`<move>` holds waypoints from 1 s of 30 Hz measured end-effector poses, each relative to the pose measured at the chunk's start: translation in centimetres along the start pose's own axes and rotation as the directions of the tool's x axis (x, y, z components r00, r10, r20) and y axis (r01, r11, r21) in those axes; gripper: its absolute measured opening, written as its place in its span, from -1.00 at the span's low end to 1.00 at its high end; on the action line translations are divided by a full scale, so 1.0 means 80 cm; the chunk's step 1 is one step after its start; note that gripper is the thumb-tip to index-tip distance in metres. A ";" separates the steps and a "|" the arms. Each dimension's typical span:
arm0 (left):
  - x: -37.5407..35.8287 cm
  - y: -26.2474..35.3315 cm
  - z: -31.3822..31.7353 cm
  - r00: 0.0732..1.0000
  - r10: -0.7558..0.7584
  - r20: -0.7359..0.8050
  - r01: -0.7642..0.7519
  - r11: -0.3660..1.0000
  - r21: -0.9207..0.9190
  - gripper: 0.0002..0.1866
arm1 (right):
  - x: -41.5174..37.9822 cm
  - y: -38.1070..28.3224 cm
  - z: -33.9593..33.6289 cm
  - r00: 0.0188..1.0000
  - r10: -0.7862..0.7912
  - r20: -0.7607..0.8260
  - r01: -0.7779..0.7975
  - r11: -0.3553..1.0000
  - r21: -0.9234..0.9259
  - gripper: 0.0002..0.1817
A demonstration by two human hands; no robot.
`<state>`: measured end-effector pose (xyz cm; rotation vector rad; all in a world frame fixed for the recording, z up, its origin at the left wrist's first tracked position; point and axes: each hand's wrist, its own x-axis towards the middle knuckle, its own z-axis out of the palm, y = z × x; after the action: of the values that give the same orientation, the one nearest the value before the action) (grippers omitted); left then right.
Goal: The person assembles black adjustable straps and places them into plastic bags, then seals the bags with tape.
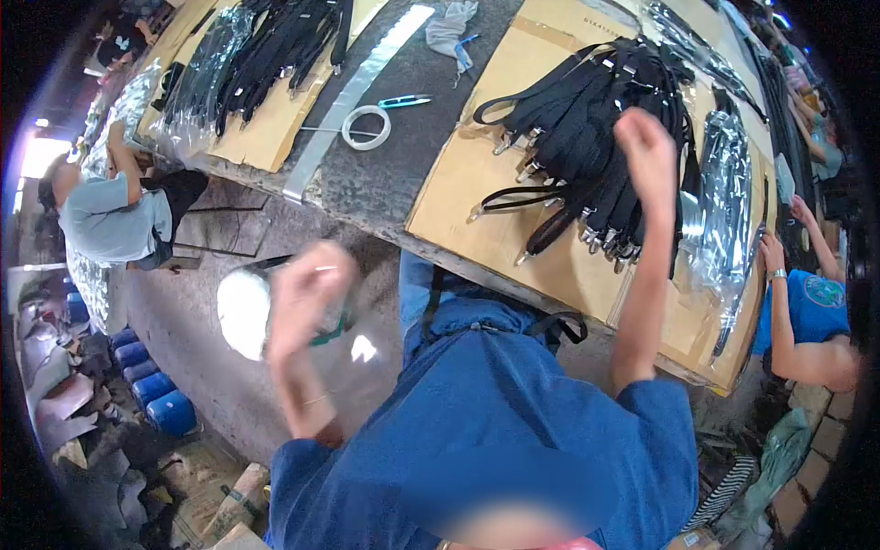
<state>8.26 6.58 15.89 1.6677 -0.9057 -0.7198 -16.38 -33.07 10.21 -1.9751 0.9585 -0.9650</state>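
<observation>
Hovering half-curled: right fingers [634, 125] over straps [579, 121] | left fingers [323, 262] blurred | holds unclear | bag [704, 260]: black strips [722, 151]

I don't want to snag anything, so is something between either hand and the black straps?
Nothing visible blocks the right hand, at the straps. From the left hand, only the edge of the table and bare cardboard come before them. The tape roll lies aside.

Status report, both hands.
Left hand blurred, mid-air. Right hand over black fabric straps with silvery metal clips, contact unclear. Black bundle in clear plastic alongside.
</observation>
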 end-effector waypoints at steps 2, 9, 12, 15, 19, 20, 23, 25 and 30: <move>0.028 -0.029 0.059 0.946 -0.157 0.284 0.162 0.987 0.007 -0.71 | -0.089 -0.039 0.045 0.880 0.049 0.473 -0.196 0.943 0.268 -0.70; 0.086 -0.039 0.149 0.885 -0.087 0.458 0.082 0.996 0.029 -0.61 | -0.234 -0.059 0.133 0.715 0.078 0.695 -0.640 0.471 0.607 -0.78; 0.098 -0.056 0.150 0.885 -0.100 0.454 0.115 0.993 -0.004 -0.64 | -0.226 -0.054 0.127 0.741 0.140 0.656 -0.627 0.495 0.602 -0.91; 0.100 -0.056 0.152 0.906 -0.059 0.419 0.090 0.994 -0.055 -0.69 | -0.216 -0.053 0.128 0.808 0.139 0.573 -0.547 0.541 0.639 -0.89; 0.093 -0.062 0.165 0.957 0.002 0.289 0.073 0.966 -0.249 -0.71 | -0.216 -0.048 0.144 0.800 0.145 0.583 -0.554 0.553 0.622 -0.91; 0.092 -0.067 0.165 0.965 -0.051 0.257 0.106 0.973 -0.203 -0.75 | -0.215 -0.055 0.143 0.782 0.173 0.598 -0.581 0.551 0.600 -0.91; 0.087 -0.074 0.173 0.978 -0.111 0.175 0.151 0.961 -0.230 -0.83 | -0.221 -0.052 0.154 0.794 0.192 0.577 -0.566 0.582 0.584 -0.90; 0.088 -0.077 0.172 0.988 -0.127 0.085 0.143 0.965 -0.220 -0.86 | -0.226 -0.047 0.152 0.813 0.236 0.532 -0.537 0.656 0.530 -0.86; 0.097 -0.103 0.167 0.977 -0.190 0.094 0.207 0.951 -0.231 -0.89 | -0.232 -0.037 0.113 0.952 0.269 -0.146 -0.294 0.935 -0.196 -0.65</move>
<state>3.17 -5.49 4.32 1.5370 -0.6745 -0.9907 -16.07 -13.52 2.95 -1.8995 1.4226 -0.8485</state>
